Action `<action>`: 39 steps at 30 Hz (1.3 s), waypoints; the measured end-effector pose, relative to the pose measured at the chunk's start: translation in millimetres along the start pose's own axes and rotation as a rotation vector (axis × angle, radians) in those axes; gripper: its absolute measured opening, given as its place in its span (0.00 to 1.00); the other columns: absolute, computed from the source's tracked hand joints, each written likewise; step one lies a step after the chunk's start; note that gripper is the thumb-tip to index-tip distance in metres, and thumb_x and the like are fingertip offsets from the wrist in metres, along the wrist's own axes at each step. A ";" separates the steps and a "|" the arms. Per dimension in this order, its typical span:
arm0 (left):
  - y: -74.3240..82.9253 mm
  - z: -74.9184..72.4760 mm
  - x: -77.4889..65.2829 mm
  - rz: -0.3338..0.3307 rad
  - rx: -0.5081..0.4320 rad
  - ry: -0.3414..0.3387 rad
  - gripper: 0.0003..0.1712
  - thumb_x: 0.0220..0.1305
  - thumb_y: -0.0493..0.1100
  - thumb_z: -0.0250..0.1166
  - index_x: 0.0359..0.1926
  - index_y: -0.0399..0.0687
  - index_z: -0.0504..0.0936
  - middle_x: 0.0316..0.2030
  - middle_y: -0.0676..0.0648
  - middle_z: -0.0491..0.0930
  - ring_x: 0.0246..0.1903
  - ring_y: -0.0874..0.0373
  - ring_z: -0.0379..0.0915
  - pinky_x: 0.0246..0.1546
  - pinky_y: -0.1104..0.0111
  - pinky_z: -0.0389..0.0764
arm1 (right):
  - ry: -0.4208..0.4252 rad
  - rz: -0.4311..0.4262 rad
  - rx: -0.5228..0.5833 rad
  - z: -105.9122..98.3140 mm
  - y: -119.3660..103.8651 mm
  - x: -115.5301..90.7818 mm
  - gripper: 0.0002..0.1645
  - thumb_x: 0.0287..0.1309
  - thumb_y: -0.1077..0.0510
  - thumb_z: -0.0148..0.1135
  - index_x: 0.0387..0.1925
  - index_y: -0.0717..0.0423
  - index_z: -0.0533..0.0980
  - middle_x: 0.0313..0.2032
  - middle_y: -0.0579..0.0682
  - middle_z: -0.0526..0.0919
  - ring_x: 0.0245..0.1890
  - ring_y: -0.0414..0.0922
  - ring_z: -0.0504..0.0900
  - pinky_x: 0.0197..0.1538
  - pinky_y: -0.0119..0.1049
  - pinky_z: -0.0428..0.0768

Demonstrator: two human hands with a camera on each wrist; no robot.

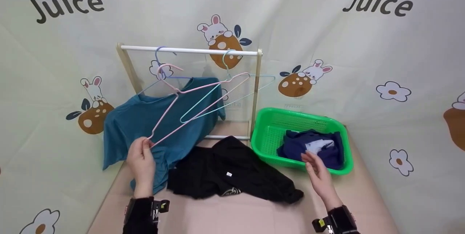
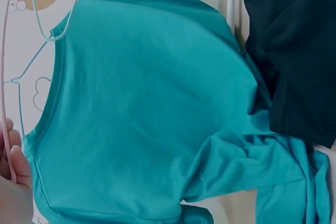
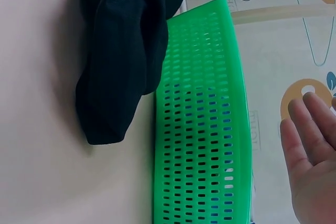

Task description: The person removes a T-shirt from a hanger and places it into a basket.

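Note:
My left hand [image 1: 141,159] pinches one end of a pink clothes hanger [image 1: 203,87], which is held up in front of the rack. Behind it a teal T-shirt [image 1: 145,117] hangs from a blue hanger [image 1: 160,57] on the rail. The T-shirt fills most of the left wrist view, with the fingers at its left edge. A black garment [image 1: 232,170] lies crumpled on the table below. My right hand [image 1: 319,177], fingers loosely extended and holding nothing, hovers by the front rim of a green basket [image 1: 267,143]. Dark blue clothing [image 1: 296,146] with a pale patch lies inside that basket.
A small rack with a white rail [image 1: 203,50] and wooden posts stands at the back. On its rail hangs a bare mint-green hanger [image 1: 263,76]. Printed fabric walls [image 1: 363,48] enclose the pinkish table surface [image 1: 218,216] at the back and sides.

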State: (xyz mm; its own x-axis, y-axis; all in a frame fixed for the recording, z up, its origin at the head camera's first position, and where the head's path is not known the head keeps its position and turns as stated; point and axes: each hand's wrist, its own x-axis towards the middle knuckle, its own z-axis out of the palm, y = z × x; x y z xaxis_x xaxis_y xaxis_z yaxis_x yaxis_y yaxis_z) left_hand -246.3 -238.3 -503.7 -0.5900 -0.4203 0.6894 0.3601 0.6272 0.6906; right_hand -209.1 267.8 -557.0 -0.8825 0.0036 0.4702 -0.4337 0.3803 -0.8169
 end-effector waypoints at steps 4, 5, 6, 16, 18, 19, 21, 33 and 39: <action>8.5 10.4 3.5 0.007 0.025 0.002 0.11 0.72 0.34 0.56 0.31 0.33 0.76 0.28 0.39 0.75 0.30 0.51 0.68 0.37 0.62 0.65 | -0.029 -0.002 0.007 5.7 -1.8 -2.2 0.23 0.69 0.72 0.51 0.64 0.74 0.67 0.55 0.68 0.78 0.55 0.63 0.76 0.53 0.19 0.67; 10.8 13.8 4.7 0.015 0.032 0.005 0.11 0.72 0.34 0.57 0.31 0.33 0.76 0.27 0.39 0.75 0.30 0.50 0.68 0.36 0.61 0.65 | -0.037 -0.004 0.010 7.3 -2.2 -3.0 0.23 0.69 0.72 0.51 0.64 0.74 0.67 0.55 0.68 0.78 0.54 0.63 0.76 0.54 0.18 0.67; 13.3 17.3 5.9 0.023 0.038 0.008 0.11 0.72 0.34 0.57 0.30 0.34 0.76 0.27 0.39 0.74 0.30 0.49 0.68 0.36 0.60 0.65 | -0.046 0.002 0.011 8.9 -7.8 -3.5 0.23 0.69 0.72 0.51 0.63 0.75 0.67 0.55 0.69 0.78 0.54 0.67 0.75 0.53 0.18 0.68; 36.0 51.6 20.0 0.083 0.016 -0.030 0.11 0.72 0.34 0.58 0.30 0.35 0.77 0.25 0.40 0.75 0.29 0.45 0.70 0.36 0.56 0.68 | -0.112 0.041 0.007 21.5 -8.8 -9.8 0.23 0.69 0.69 0.53 0.64 0.70 0.68 0.56 0.67 0.78 0.55 0.65 0.76 0.52 0.23 0.70; 41.3 58.0 23.2 0.088 0.018 -0.045 0.11 0.71 0.34 0.59 0.29 0.36 0.77 0.25 0.40 0.75 0.29 0.45 0.71 0.36 0.55 0.68 | -0.121 0.043 0.005 23.4 -9.1 -10.5 0.23 0.69 0.69 0.53 0.64 0.69 0.68 0.56 0.67 0.78 0.55 0.65 0.76 0.53 0.24 0.71; 43.3 61.7 24.8 0.091 0.020 -0.054 0.11 0.71 0.35 0.59 0.29 0.36 0.77 0.25 0.40 0.75 0.29 0.45 0.71 0.36 0.55 0.69 | -0.125 0.043 0.002 24.4 -9.1 -10.7 0.23 0.69 0.69 0.54 0.64 0.69 0.68 0.56 0.67 0.78 0.55 0.65 0.76 0.53 0.24 0.71; 48.9 68.7 28.6 0.094 0.019 -0.072 0.11 0.71 0.36 0.60 0.29 0.37 0.78 0.24 0.41 0.75 0.29 0.45 0.71 0.37 0.55 0.69 | -0.129 0.039 0.002 26.6 -9.2 -11.1 0.23 0.69 0.69 0.54 0.64 0.69 0.68 0.55 0.67 0.78 0.54 0.65 0.77 0.53 0.24 0.71; 74.7 106.1 40.1 0.143 0.040 -0.142 0.09 0.69 0.37 0.63 0.30 0.37 0.80 0.23 0.43 0.75 0.28 0.44 0.72 0.36 0.54 0.69 | -0.119 -0.033 -0.047 53.9 28.1 -16.7 0.25 0.65 0.71 0.58 0.63 0.69 0.70 0.53 0.63 0.81 0.48 0.58 0.81 0.50 0.42 0.78; 73.5 115.6 33.5 0.113 0.094 -0.220 0.08 0.69 0.39 0.63 0.33 0.38 0.82 0.24 0.44 0.76 0.29 0.47 0.71 0.35 0.56 0.68 | -0.198 -0.018 -0.140 66.7 34.7 -16.5 0.29 0.64 0.59 0.64 0.65 0.61 0.71 0.59 0.55 0.78 0.59 0.55 0.76 0.59 0.52 0.73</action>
State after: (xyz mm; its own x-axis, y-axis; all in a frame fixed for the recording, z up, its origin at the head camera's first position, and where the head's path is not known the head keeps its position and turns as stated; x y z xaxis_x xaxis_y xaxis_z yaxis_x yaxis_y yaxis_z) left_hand -323.1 -130.4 -455.1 -0.6966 -0.1976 0.6897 0.3698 0.7248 0.5812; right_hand -221.7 219.2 -615.3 -0.8995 -0.1806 0.3978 -0.4320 0.5035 -0.7483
